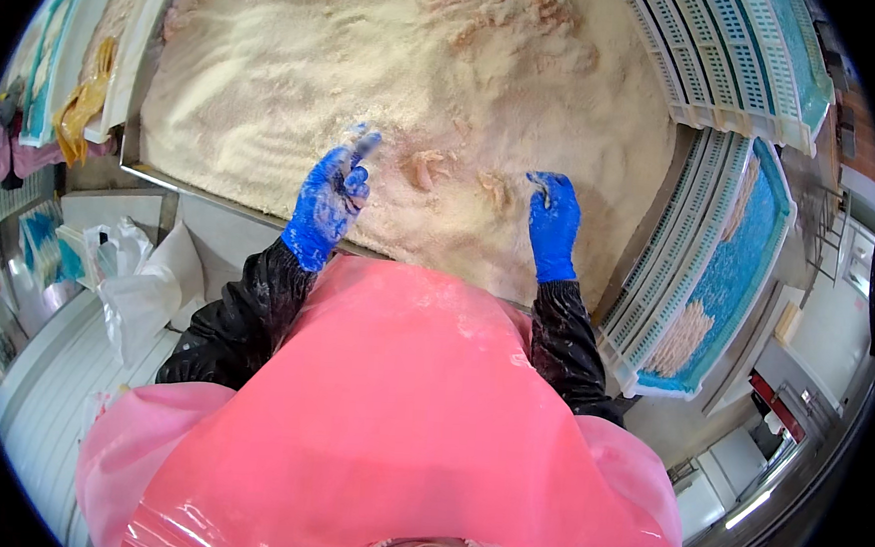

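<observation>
My left hand, in a blue glove dusted with powder, is raised over the front of a wide metal-rimmed bin of pale breading powder. Its forefingers stretch out and the others bend, with nothing clearly held. My right hand, also gloved in blue, is at the bin's right front with fingers curled together; whatever is at its fingertips, if anything, is too small to make out. Between my hands, pieces of pinkish raw meat lie partly coated in the powder. More meat is heaped along the far side.
Stacked plastic trays stand at right; a blue-lined tray holds thin breaded strips. At left are more trays, a yellow rubber glove and crumpled white bags. My pink apron fills the lower middle.
</observation>
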Available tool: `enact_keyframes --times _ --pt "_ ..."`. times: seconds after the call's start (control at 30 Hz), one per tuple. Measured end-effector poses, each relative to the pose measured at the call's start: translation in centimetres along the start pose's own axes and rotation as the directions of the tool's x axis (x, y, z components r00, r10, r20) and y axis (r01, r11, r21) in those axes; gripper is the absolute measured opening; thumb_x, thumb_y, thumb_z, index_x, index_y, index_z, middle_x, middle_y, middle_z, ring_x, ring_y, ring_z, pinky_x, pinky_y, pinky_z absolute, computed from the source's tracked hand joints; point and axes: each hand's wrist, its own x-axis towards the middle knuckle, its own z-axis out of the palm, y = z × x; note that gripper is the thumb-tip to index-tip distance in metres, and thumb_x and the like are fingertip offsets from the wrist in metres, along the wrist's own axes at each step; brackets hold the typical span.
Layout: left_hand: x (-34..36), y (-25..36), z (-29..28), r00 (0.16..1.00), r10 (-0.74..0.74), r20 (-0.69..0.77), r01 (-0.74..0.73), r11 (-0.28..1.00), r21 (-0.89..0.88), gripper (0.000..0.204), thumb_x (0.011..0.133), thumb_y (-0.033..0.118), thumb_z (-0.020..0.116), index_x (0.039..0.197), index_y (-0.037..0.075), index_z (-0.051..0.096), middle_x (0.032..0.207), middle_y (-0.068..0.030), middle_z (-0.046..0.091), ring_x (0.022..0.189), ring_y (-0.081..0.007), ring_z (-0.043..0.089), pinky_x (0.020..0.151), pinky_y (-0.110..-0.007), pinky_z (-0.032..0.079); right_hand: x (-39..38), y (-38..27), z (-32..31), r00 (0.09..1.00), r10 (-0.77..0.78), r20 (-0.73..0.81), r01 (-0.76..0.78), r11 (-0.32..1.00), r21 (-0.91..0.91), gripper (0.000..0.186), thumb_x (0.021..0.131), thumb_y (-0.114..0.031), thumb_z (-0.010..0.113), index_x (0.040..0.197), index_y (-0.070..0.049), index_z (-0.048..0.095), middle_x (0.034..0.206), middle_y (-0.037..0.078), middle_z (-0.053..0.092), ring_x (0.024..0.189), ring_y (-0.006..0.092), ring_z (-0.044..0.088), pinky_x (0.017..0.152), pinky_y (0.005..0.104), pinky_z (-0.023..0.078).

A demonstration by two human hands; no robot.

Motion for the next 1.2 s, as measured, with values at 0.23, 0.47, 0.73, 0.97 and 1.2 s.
enact_keyframes --times 0.23,0.47,0.73,0.97,1.2 --pt "1.2 -2.4 -1.7 0.936 -0.09 0.34 0.285 0.759 -0.586 0.046 0.1 0.028 0.04 0.141 0.007 0.041 0.136 -0.0097 0.053 0.104 -0.022 0.061 0.082 -0.037 0.052 5.8 -5.4 7.2 0.962 -0.273 -0.001 0.271 0.954 -0.129 0.022 0.08 -0.009 0.065 0.102 -0.007 0.067 0.097 0.013 0.063 0.089 0.0293 0.061 0.08 0.0372 0.047" --pt "0.9 -2.3 -0.7 0.978 -0.06 0.201 0.191 0.644 -0.741 0.041 0.1 0.018 0.039 0.139 0.007 0.043 0.142 -0.0116 0.046 0.128 -0.0233 0.048 0.099 -0.039 0.045 2.9 -6.2 7.0 0.991 -0.093 0.095 0.064 0.961 0.267 0.02 0.082 -0.01 0.066 0.102 -0.006 0.066 0.094 0.011 0.066 0.081 0.0236 0.064 0.074 0.0314 0.05" --pt "1.1 -3.9 3.2 0.993 0.023 0.112 0.044 0.83 -0.556 0.046 0.101 0.026 0.036 0.145 0.01 0.031 0.149 -0.0154 0.032 0.138 -0.0323 0.031 0.115 -0.048 0.025 -0.7 -14.0 2.4 0.956 0.086 0.279 -0.237 0.79 0.566 0.018 0.087 -0.005 0.065 0.104 0.001 0.066 0.098 0.007 0.067 0.083 0.0104 0.061 0.071 0.0245 0.049" --pt "1.6 -5.7 6.2 0.975 0.142 0.172 -0.136 0.99 -0.044 0.052 0.102 0.023 0.036 0.149 0.01 0.019 0.153 -0.0142 0.025 0.14 -0.0278 0.027 0.116 -0.042 0.021 -2.2 -14.5 2.8 0.893 0.207 0.399 -0.429 0.657 0.62 0.016 0.087 -0.003 0.066 0.102 0.003 0.064 0.087 0.006 0.065 0.07 0.01 0.062 0.065 0.0238 0.052" --pt "1.3 -7.5 8.5 0.978 0.01 0.21 0.015 0.993 -0.119 0.054 0.101 0.024 0.039 0.15 0.014 0.019 0.153 -0.0135 0.024 0.14 -0.0269 0.028 0.114 -0.039 0.028 -2.7 -13.1 1.0 0.988 0.133 0.072 -0.147 0.727 0.67 0.022 0.091 -0.016 0.06 0.105 0.001 0.056 0.1 0.008 0.06 0.096 0.0142 0.056 0.09 0.0306 0.045"
